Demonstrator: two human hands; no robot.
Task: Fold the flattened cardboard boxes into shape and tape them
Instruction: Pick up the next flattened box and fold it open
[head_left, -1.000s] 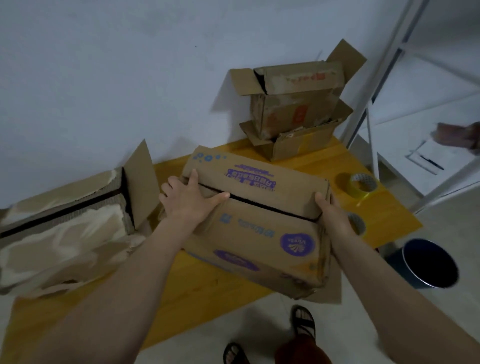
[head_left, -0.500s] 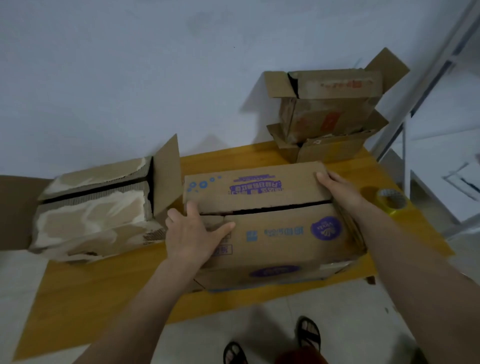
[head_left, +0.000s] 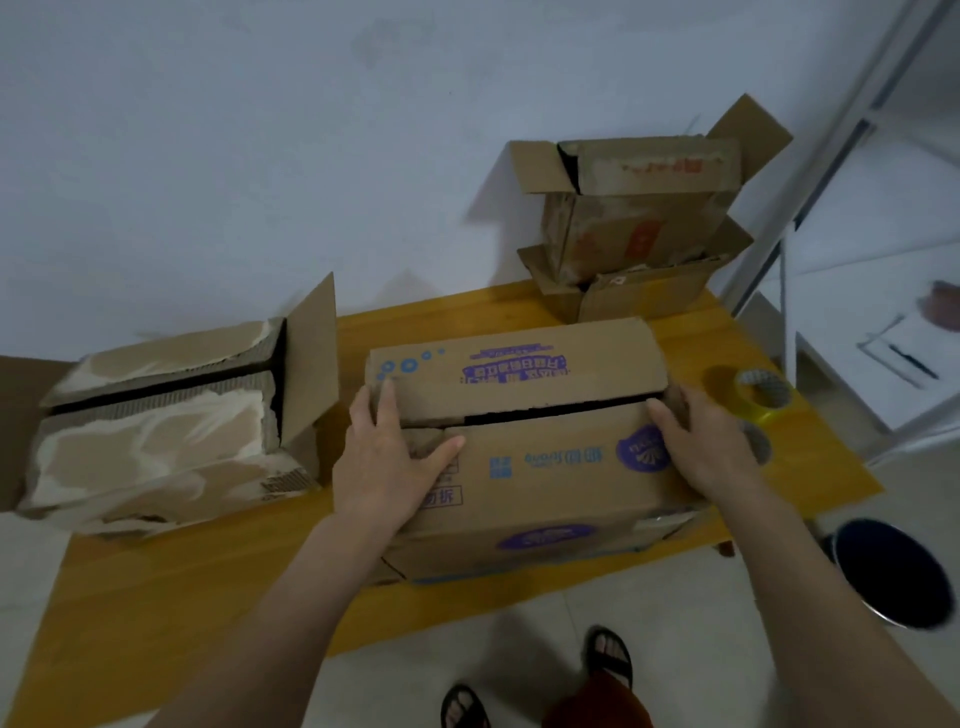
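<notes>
At centre frame on the wooden table (head_left: 156, 597), a person's left hand (head_left: 387, 462) and right hand (head_left: 701, 447) lie flat, fingers extended, pressing the top flaps of a printed cardboard box (head_left: 540, 467) closed. The seam gapes; lift a palm and the flaps may well spring up before taping. The tape roll (head_left: 761, 395) waits just right of the box. A torn box (head_left: 161, 426) crowds the left, stacked boxes (head_left: 634, 223) the upper right.

4 cardboard boxes (head_left: 524, 457), 2 tape rolls (head_left: 761, 395), 2 hands (head_left: 387, 462), 1 table (head_left: 156, 613), 1 bin (head_left: 893, 571)
</notes>
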